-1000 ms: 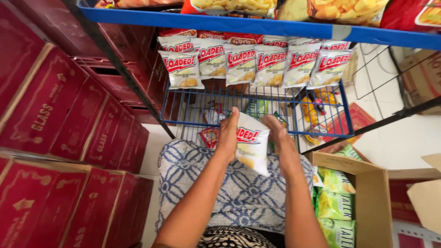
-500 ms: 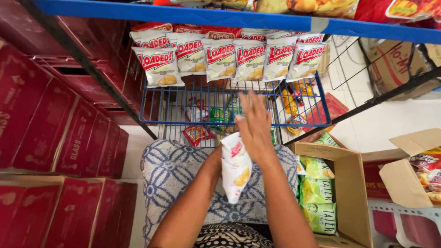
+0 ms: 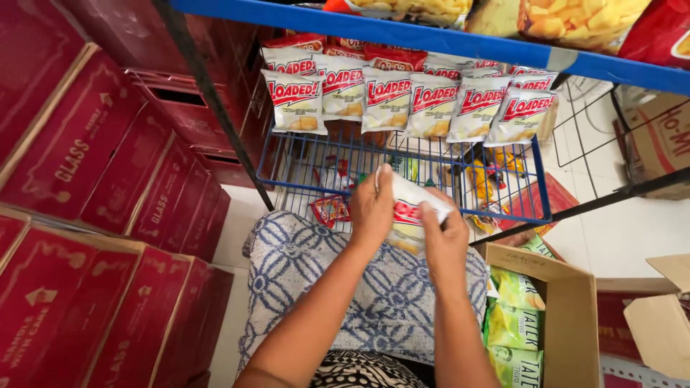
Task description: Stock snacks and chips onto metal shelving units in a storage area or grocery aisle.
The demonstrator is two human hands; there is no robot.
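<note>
Shop aisle, tiled floor, seen from above — red cartons stacked along the left, wire rack ahead.

Nearest: blue-and-white patterned cloth over the lap. To the right, an open cardboard box with green snack packs standing in it.

Both hands hold one white snack bag with a red band, just in front of the blue wire shelf. Left hand is closed round the bag's left edge, fingers curled over the top; right hand pinches the right side, thumb on the front. Bag is crumpled and tilted, not yet on the shelf.

Beyond: a row of matching white bags stands upright at the back of the shelf, faces forward, overlapping. Smaller packets lie under the wire. A blue upper rail crosses the top, with chip bags above it.

Judgement — smooth the bag flat between both hands, turn its face forward and upright, then set it touching the row so it leans like the others. A light grip at the edges should spare the contents from crushing; keep clear of the upper rail.
</note>
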